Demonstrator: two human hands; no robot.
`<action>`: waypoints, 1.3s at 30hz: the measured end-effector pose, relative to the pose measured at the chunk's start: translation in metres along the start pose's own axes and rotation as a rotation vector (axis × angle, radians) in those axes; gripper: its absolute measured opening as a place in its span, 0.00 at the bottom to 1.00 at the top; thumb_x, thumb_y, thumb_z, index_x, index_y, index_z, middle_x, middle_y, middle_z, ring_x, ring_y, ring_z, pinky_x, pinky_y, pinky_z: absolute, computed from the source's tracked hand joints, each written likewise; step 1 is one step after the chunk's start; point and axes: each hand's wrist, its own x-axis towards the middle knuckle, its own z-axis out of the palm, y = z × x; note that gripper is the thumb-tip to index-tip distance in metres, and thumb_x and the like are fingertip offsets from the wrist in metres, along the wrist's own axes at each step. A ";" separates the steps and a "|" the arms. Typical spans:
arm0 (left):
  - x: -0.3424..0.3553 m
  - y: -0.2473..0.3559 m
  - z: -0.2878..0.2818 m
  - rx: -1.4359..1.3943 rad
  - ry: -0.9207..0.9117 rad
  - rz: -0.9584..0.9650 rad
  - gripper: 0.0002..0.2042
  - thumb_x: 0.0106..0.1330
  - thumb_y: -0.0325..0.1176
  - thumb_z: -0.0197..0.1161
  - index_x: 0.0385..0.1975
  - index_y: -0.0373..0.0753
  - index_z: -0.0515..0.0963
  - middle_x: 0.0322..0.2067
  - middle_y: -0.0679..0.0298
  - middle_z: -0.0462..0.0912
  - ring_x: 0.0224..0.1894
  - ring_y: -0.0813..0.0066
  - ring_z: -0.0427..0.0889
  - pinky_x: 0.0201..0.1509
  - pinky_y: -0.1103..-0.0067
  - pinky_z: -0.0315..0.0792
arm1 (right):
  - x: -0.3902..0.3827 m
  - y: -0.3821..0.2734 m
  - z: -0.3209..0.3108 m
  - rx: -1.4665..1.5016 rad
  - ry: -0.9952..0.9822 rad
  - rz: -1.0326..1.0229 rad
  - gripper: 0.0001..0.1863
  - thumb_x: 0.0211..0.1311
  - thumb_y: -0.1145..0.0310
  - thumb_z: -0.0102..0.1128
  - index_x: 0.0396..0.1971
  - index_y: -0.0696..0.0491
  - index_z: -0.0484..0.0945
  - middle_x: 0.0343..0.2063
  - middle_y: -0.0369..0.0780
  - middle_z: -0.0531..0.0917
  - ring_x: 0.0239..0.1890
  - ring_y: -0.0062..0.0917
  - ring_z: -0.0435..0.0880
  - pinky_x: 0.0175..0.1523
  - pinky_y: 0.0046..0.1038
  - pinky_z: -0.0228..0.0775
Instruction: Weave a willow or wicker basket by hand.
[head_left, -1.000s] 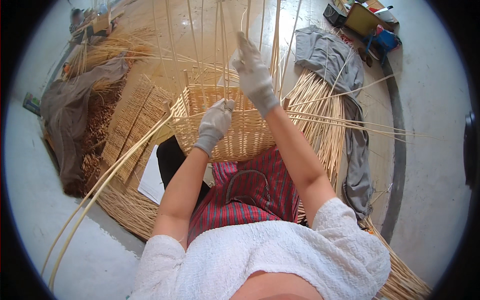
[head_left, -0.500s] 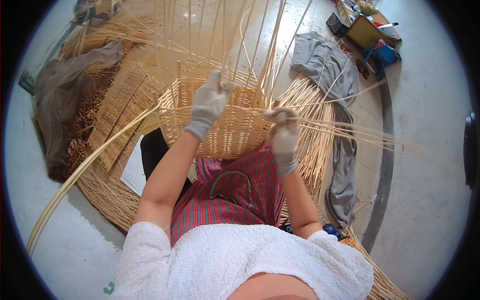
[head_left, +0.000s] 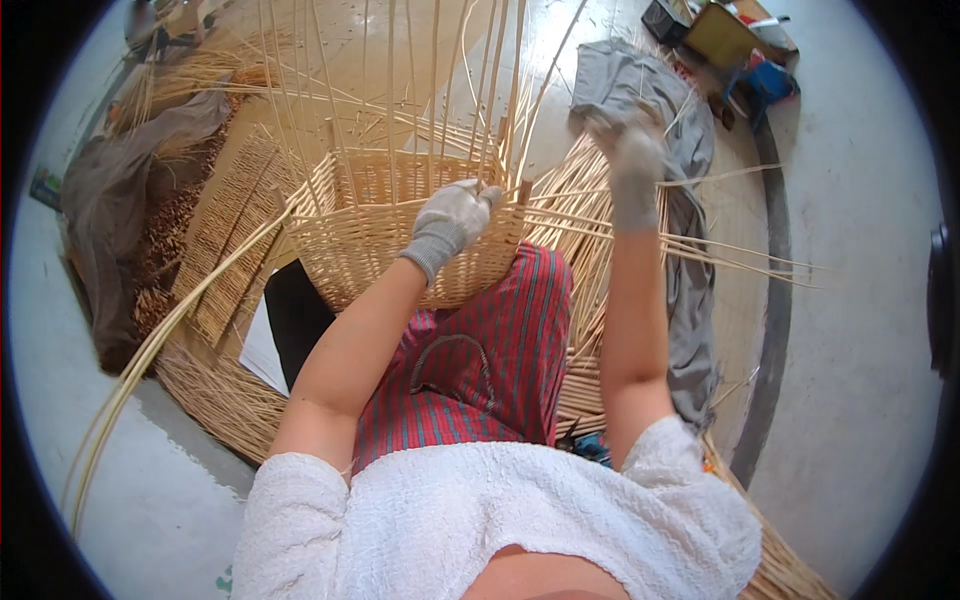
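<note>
A half-woven wicker basket [head_left: 380,250] rests on my lap, with several long upright stakes [head_left: 400,90] rising from its rim. My gloved left hand [head_left: 452,220] presses on the near rim at the right corner, fingers curled on the weave. Out to the right, my gloved right hand [head_left: 632,165] is raised and blurred, closed on a thin willow rod [head_left: 720,176] that runs off rightward. Other loose rods [head_left: 700,250] fan out from the basket's right corner.
A bundle of straw-coloured rods [head_left: 600,300] and a grey cloth [head_left: 690,300] lie to the right. Woven mats [head_left: 235,230], a brown cloth [head_left: 110,220] and long bent canes [head_left: 150,360] lie at the left. Boxes and a blue object [head_left: 750,60] sit far right.
My right hand dropped from high among the stakes to the basket's right corner, then swung up and out to the right with a rod. My left hand shifted right along the rim.
</note>
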 end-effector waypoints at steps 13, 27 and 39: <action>-0.062 0.016 0.068 -0.186 0.555 0.442 0.27 0.71 0.42 0.57 0.69 0.42 0.63 0.62 0.52 0.71 0.62 0.62 0.72 0.62 0.70 0.71 | -0.206 0.019 0.069 -0.992 -0.511 -0.365 0.29 0.55 0.74 0.65 0.60 0.51 0.74 0.37 0.36 0.85 0.38 0.23 0.83 0.51 0.26 0.75; 0.017 0.069 -0.021 -0.484 0.217 0.896 0.30 0.61 0.25 0.65 0.65 0.36 0.66 0.52 0.58 0.78 0.46 0.70 0.82 0.56 0.74 0.75 | -0.128 0.075 0.037 -1.489 -0.088 -0.540 0.09 0.56 0.62 0.63 0.29 0.51 0.76 0.26 0.45 0.81 0.30 0.41 0.82 0.35 0.39 0.73; -0.122 -0.211 -0.026 -0.286 0.694 0.046 0.28 0.66 0.27 0.64 0.65 0.29 0.62 0.59 0.50 0.72 0.62 0.61 0.71 0.66 0.71 0.63 | -0.132 0.041 -0.003 -1.518 -0.064 -0.365 0.14 0.59 0.58 0.68 0.34 0.52 0.77 0.19 0.42 0.80 0.23 0.38 0.81 0.31 0.34 0.70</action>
